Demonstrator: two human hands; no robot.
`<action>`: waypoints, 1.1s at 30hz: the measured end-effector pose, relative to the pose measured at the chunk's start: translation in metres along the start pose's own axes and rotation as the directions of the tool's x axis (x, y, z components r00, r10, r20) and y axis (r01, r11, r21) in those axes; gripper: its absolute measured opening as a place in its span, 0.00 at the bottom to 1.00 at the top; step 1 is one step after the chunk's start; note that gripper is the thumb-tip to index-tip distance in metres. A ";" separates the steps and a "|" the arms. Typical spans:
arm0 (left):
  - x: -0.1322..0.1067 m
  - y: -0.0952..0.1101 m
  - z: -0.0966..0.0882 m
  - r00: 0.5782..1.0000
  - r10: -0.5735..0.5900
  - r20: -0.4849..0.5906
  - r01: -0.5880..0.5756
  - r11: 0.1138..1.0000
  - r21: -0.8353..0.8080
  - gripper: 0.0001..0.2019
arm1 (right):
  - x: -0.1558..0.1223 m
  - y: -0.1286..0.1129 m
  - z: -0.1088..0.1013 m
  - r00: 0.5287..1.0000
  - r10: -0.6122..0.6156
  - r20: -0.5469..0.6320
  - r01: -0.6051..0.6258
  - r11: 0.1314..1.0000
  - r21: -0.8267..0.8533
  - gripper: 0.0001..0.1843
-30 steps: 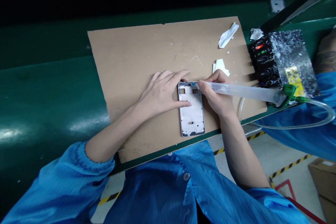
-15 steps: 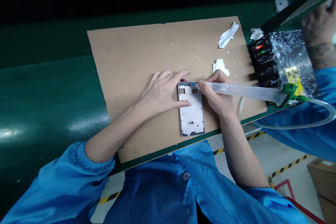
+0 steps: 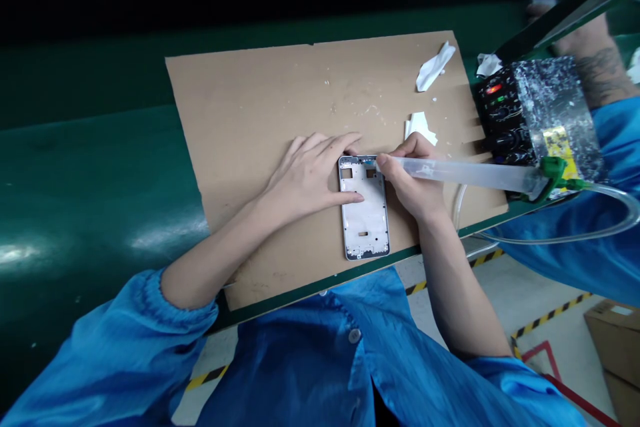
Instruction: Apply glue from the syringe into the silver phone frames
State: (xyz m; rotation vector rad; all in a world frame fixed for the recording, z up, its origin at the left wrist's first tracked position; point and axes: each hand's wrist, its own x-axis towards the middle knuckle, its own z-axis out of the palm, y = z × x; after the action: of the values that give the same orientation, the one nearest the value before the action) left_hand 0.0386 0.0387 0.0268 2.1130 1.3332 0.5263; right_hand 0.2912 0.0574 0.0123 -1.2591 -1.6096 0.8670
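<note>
A silver-white phone frame (image 3: pixel 367 217) lies flat on the cardboard, its cut-outs toward the far end. Across its left side rests the thumb of my left hand (image 3: pixel 307 177), while the fingers reach its far edge; this hand holds the frame against the board. Closed around the lower barrel of a translucent dispensing syringe (image 3: pixel 465 173) is my right hand (image 3: pixel 417 180). The syringe slants nearly level, its tip at the frame's far right corner, where bluish colour shows. My fingers partly hide that tip. A green cap (image 3: pixel 550 179) with a clear hose (image 3: pixel 617 210) closes its rear end.
Under the work is a brown cardboard sheet (image 3: pixel 250 120) on a green table (image 3: pixel 100 173). White tissue pieces (image 3: pixel 435 68) lie at the back right. A stained black dispenser box (image 3: pixel 555 107) with lit indicators stands right. Beyond it reaches a co-worker's hand (image 3: pixel 585 30).
My hands, the phone frame and the syringe keep nearly the same places. The green cap end shifts very slightly. The co-worker's hand has moved left and toward the back.
</note>
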 end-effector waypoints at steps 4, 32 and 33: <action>0.000 0.000 0.000 1.000 0.000 -0.001 0.000 1.000 -0.002 0.49 | 0.000 0.000 -0.001 1.000 0.005 0.001 -0.005 1.000 -0.007 0.25; 0.000 0.001 -0.001 1.000 -0.002 0.002 0.002 1.000 -0.008 0.49 | 0.000 -0.003 -0.001 0.999 0.045 0.011 -0.045 0.999 -0.004 0.24; 0.000 0.000 -0.001 1.000 -0.001 0.003 0.001 1.000 -0.007 0.49 | 0.000 -0.003 -0.001 0.999 0.046 0.011 -0.046 0.999 -0.006 0.24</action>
State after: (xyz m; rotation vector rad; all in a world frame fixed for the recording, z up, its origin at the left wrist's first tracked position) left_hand 0.0387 0.0391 0.0277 2.1064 1.3287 0.5266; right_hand 0.2905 0.0569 0.0157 -1.3016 -1.5983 0.9004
